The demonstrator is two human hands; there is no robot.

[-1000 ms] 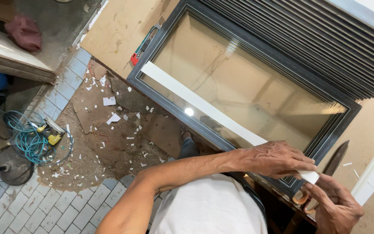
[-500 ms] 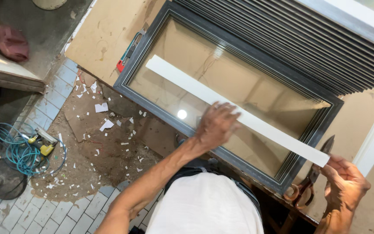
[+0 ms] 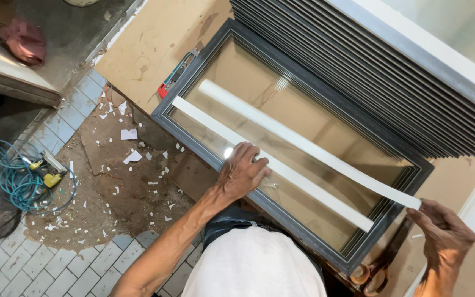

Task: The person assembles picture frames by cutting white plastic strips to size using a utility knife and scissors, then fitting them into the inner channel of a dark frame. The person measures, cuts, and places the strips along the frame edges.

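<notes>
White strip (image 3: 273, 165) lies flat on the glass pane (image 3: 325, 126) now, and a second white length (image 3: 309, 146) shows above it, lifted clear of the glass; half a second back I saw only one strip under my hands. My left hand (image 3: 241, 171) has slid toward the near-left end of the frame since then, and my right hand (image 3: 443, 234) has come up from the lower corner.

My left hand is spread open, palm down, fingers pressing the flat strip onto the glass; it grips nothing. My right hand is pinched shut on the far end of the raised length, thumb and fingertips meeting at its tip. I think the two lengths may be one piece peeling apart, but I cannot tell from this view.

Both lengths run the same way: long axis diagonal, from the frame's upper-left corner away from my left hand down to the lower-right by my right hand. The flat strip's lower end stops short of my right hand, inside the dark metal frame (image 3: 204, 148). The raised length's rounded end points away, beyond my left hand.

Past the frame's far side lies a stack of like frames (image 3: 391, 71). Left of my left forearm, a green hose coil (image 3: 15, 179) sits on the paving
</notes>
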